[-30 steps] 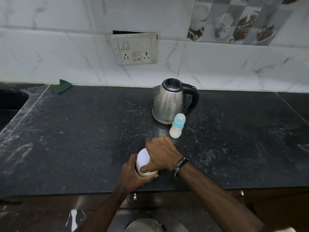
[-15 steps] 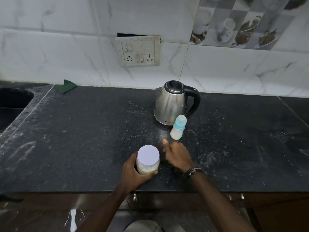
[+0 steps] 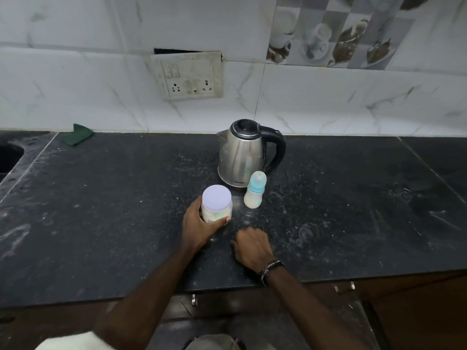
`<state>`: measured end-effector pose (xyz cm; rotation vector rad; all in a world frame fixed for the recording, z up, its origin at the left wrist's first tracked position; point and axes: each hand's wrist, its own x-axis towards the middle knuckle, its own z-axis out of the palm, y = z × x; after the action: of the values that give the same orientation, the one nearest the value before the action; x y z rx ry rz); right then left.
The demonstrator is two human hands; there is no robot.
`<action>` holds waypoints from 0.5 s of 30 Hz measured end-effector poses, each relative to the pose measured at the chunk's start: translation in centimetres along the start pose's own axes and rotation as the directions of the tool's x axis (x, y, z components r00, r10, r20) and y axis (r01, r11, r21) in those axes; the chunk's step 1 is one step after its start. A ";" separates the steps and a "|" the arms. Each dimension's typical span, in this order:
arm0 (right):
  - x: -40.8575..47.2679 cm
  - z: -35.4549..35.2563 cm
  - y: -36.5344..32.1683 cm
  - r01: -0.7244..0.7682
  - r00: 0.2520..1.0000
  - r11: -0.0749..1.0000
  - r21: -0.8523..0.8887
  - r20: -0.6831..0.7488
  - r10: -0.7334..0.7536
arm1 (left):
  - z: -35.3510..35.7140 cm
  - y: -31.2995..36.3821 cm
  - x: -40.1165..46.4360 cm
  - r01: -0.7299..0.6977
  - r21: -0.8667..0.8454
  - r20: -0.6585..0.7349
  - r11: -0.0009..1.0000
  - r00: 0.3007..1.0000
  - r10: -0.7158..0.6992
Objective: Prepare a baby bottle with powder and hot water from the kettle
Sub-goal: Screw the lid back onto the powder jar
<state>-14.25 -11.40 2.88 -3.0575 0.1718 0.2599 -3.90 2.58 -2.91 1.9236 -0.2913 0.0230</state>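
A clear powder jar (image 3: 216,205) with a pale lilac lid stands on the black counter (image 3: 113,198). My left hand (image 3: 199,227) is wrapped around its lower side. Just right of the jar a small baby bottle (image 3: 254,192) with a blue collar and cap stands upright, holding a pale liquid. Behind them sits a steel kettle (image 3: 240,155) with a black handle and closed lid. My right hand (image 3: 251,246) rests on the counter in front of the bottle, fingers curled, holding nothing.
A green cloth (image 3: 80,133) lies at the back left by the wall. A sink edge (image 3: 10,152) shows at the far left. A socket plate (image 3: 188,75) is on the tiled wall above. White powder dusts the counter. Cabinet handles (image 3: 345,286) sit below the front edge.
My right hand came off the jar's lid and drew back onto the counter. My left hand slid the jar farther back, close to the kettle and bottle.
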 end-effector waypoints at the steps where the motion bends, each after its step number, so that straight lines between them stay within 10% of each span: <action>1: 0.1 -0.1 0.0 0.008 1.000 1.000 -0.004 0.005 -0.008 | 0.3 0.2 0.5 -0.009 -0.007 0.014 1.000 1.000 0.009; 15: 1.6 -0.9 0.3 0.040 0.999 0.999 -0.019 0.013 -0.039 | 2.7 0.7 4.9 -0.014 0.063 0.075 0.998 0.997 0.010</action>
<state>-12.61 -11.98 3.44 -3.0734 0.1088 0.2796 0.40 -1.13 -2.55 1.9887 -0.3562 -0.0326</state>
